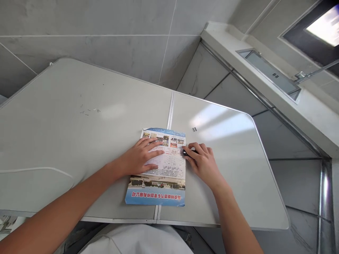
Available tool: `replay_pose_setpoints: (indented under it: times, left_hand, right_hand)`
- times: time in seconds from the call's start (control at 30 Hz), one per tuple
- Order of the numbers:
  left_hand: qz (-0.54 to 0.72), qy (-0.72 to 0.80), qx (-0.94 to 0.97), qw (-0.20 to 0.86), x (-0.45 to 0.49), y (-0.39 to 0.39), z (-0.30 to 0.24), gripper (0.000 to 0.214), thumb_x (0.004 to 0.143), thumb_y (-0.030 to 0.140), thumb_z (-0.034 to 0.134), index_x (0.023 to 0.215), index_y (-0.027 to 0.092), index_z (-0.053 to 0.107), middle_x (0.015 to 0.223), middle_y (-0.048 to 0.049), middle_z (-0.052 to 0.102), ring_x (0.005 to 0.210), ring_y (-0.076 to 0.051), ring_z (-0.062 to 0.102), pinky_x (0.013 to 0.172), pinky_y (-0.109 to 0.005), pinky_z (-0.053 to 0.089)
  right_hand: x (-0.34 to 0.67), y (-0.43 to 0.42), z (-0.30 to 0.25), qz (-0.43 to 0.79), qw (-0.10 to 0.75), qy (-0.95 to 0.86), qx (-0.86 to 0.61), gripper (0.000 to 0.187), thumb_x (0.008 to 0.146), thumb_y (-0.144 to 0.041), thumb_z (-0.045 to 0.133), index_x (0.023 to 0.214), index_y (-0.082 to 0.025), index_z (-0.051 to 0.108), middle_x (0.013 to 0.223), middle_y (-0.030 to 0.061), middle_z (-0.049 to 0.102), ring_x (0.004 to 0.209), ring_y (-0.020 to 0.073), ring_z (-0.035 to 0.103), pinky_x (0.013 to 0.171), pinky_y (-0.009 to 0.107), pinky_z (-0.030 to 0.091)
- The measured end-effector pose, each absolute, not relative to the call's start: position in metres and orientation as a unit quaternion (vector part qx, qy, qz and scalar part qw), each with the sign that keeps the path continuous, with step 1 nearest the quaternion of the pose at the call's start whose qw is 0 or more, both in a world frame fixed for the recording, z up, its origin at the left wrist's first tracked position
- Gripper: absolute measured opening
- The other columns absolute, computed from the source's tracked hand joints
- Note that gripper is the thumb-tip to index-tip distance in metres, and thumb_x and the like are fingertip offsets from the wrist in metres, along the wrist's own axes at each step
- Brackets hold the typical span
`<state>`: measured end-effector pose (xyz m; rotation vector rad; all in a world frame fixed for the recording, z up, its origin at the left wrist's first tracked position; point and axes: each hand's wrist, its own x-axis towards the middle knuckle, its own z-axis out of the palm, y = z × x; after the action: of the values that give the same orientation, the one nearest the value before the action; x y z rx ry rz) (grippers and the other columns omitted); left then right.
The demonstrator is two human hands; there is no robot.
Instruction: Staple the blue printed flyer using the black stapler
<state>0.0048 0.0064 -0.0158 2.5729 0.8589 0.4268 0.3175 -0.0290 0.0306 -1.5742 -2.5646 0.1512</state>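
A printed brochure point(161, 176) with photos, small text and a blue bottom band lies flat near the front of a white folding table point(66, 141). My left hand point(140, 157) rests flat on its upper left part, fingers spread and stretched out. My right hand point(202, 160) sits at the brochure's right edge, fingers curled round a small dark object point(185, 152), possibly a stapler, whose tip touches the paper's edge. Most of that object is hidden under the fingers.
A strip of staples point(194, 129) lies on the table beyond my right hand, and several loose staples point(88, 111) are scattered at the far left. A seam point(170, 109) splits the table. Tiled floor, a white ledge point(265, 70) and a window lie to the right.
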Motion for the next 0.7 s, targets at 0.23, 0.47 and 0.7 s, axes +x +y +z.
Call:
replay_pose_setpoints:
  times: [0.23,0.47,0.7]
  left_hand:
    - [0.132,0.313,0.921,0.191,0.002,0.008,-0.016,0.054,0.099,0.049,0.066,0.149,0.030,0.061,0.166,-0.0077,0.047,0.155,-0.037,0.038,0.126,-0.060,0.031]
    - [0.151,0.308,0.917,0.204,0.000,0.009,-0.023,0.057,0.098,0.048,0.069,0.151,0.032,0.058,0.169,-0.0077,0.043,0.156,-0.038,0.037,0.127,-0.062,0.030]
    - [0.306,0.384,0.844,0.215,-0.004,0.014,-0.011,0.032,0.111,0.034,0.042,0.136,0.024,0.061,0.135,-0.0086,0.069,0.130,-0.026,0.059,0.113,-0.047,0.043]
  right_hand:
    - [0.330,-0.032,0.022,0.086,0.108,-0.831,-0.539,0.032,0.107,-0.026,0.048,0.137,-0.025,0.060,0.121,0.0087,0.070,0.104,0.0270,0.060,0.091,0.043,0.044]
    - [0.365,-0.059,0.003,0.020,0.211,-0.662,-0.719,0.028,0.099,-0.028,0.052,0.125,-0.024,0.062,0.114,0.0099,0.072,0.099,0.0318,0.064,0.078,0.040,0.047]
    - [0.271,-0.072,0.022,0.070,0.334,-0.659,-0.670,0.026,0.100,-0.028,0.056,0.125,-0.023,0.060,0.113,0.0107,0.071,0.102,0.0300,0.064,0.087,0.042,0.049]
